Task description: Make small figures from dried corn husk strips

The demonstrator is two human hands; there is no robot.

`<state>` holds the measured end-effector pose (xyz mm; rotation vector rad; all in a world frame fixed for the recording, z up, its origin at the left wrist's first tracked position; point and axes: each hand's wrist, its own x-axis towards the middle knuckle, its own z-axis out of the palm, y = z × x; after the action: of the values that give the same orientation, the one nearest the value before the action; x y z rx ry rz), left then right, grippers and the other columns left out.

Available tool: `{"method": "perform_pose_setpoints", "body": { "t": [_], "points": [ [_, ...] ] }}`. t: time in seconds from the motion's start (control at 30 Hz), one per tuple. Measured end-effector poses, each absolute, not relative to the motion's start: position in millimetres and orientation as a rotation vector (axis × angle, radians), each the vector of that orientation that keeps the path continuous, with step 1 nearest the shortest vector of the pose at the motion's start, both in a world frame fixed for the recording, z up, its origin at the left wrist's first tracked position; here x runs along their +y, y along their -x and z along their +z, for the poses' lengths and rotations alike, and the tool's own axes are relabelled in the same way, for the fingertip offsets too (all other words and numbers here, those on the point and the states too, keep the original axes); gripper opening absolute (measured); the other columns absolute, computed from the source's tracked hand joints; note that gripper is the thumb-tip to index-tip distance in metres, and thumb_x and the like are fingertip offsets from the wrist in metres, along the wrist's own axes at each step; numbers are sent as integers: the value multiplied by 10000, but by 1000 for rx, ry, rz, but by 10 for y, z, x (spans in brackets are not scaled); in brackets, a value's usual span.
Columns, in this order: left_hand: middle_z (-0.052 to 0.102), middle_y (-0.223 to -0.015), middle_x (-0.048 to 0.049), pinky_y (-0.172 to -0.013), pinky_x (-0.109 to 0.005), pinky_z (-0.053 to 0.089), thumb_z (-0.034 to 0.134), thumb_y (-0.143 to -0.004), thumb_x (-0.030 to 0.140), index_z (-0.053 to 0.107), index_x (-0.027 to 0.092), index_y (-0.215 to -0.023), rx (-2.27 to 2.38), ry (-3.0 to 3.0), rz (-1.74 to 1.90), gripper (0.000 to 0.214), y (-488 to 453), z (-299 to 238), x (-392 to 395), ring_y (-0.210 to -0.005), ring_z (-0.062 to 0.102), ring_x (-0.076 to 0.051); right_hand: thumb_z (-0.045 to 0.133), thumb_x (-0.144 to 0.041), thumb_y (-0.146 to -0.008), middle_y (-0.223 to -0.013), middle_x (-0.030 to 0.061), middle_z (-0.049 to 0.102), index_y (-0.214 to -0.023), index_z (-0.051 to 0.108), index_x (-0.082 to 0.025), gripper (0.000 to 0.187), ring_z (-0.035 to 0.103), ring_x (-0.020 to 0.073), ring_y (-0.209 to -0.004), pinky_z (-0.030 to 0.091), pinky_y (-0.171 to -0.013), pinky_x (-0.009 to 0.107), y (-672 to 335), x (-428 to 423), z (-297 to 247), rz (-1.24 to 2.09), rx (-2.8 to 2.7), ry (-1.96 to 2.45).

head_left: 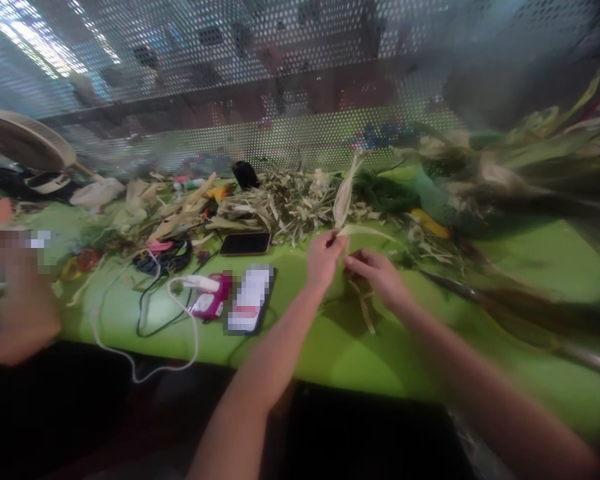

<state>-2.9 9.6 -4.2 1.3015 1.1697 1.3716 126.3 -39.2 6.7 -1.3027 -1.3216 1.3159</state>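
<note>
Upright above my left hand (325, 255) stands a pale dried corn husk (344, 200), pinched near its lower end. Close beside it, my right hand (375, 269) has its thumb and fingertips together on a thin husk strip hanging below the bundle. One light strip (373, 231) sticks out to the right, over the right hand. Loose husk ends (367, 313) dangle toward the green table (350, 363). The exact grip between the fingers is partly hidden.
Dried husks (300, 203) heap along the back against a perforated metal screen (280, 140). A dark phone (245, 244), a lit phone (251, 299), a magenta power adapter (213, 297) and cables lie left. Another person's arm (25, 307) rests at far left; a long rod (555, 347) lies right.
</note>
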Motion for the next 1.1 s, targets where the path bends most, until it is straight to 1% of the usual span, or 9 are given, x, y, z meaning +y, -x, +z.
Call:
{"method": "perform_pose_setpoints", "body": {
  "t": [0.1, 0.2, 0.27, 0.47, 0.57, 0.67, 0.73, 0.9, 1.1],
  "points": [
    [660, -722, -5, -639, -225, 409, 664, -779, 345, 731, 173, -834, 1118, -1212, 1335, 192, -12, -49, 81, -644, 525, -110, 718, -449, -691, -693, 28, 650, -755, 621, -172, 301, 562, 131, -589, 455, -559, 262, -1282, -379, 61, 1347, -1256, 1285],
    [627, -679, -17, -574, -232, 397, 653, -793, 454, 726, 168, -865, 1056, -1064, 1223, 304, -6, -55, 72, -583, 507, -102, 691, -387, -703, -711, 37, 670, -755, 652, -170, 227, 578, 133, -608, 470, -570, 261, -1332, -360, 69, 1316, -1232, 1289],
    [616, -676, -22, -553, -234, 393, 660, -782, 500, 709, 165, -851, 1025, -1009, 1129, 346, 10, -62, 68, -571, 515, -100, 685, -390, -716, -723, 40, 678, -756, 652, -173, 224, 589, 136, -625, 479, -582, 265, -1367, -352, 78, 1281, -1233, 1297],
    [598, -633, -3, -549, -224, 374, 754, -703, 403, 632, 150, -751, 965, -1022, 992, 285, 7, -57, 59, -553, 531, -87, 694, -469, -746, -714, 31, 663, -733, 638, -167, 307, 580, 128, -621, 480, -573, 257, -1445, -323, 78, 1194, -1299, 1281],
    [568, -588, 10, -534, -220, 355, 765, -684, 413, 606, 147, -712, 986, -952, 1027, 312, -4, -42, 68, -515, 489, -73, 675, -456, -780, -765, 32, 668, -815, 663, -180, 278, 585, 133, -642, 492, -580, 261, -1478, -301, 78, 1045, -1308, 1278],
    [538, -564, 22, -523, -215, 341, 788, -659, 415, 589, 142, -686, 976, -914, 1061, 339, -4, -44, 81, -491, 452, -58, 673, -402, -788, -884, 49, 688, -962, 676, -204, 263, 623, 170, -757, 513, -644, 293, -1509, -296, 100, 909, -1370, 1222],
    [522, -552, 28, -514, -211, 326, 799, -649, 413, 593, 137, -680, 946, -933, 1058, 347, -7, -53, 86, -484, 436, -50, 662, -356, -799, -934, 59, 685, -990, 691, -210, 242, 626, 194, -819, 509, -691, 319, -1529, -307, 120, 806, -1510, 1191],
    [599, -618, 4, -543, -213, 369, 811, -641, 388, 631, 139, -722, 985, -927, 1046, 318, -30, -73, 80, -520, 492, -59, 628, -342, -844, -867, 55, 649, -916, 727, -208, 182, 596, 200, -775, 461, -680, 312, -1566, -336, 136, 550, -1819, 1199],
    [632, -653, -14, -579, -218, 408, 820, -621, 380, 661, 133, -731, 954, -933, 1050, 314, -18, -116, 80, -543, 527, -64, 621, -456, -859, -793, 48, 639, -839, 717, -192, 281, 576, 178, -688, 444, -624, 295, -1556, -325, 129, 571, -1752, 1246]
  ]
}}
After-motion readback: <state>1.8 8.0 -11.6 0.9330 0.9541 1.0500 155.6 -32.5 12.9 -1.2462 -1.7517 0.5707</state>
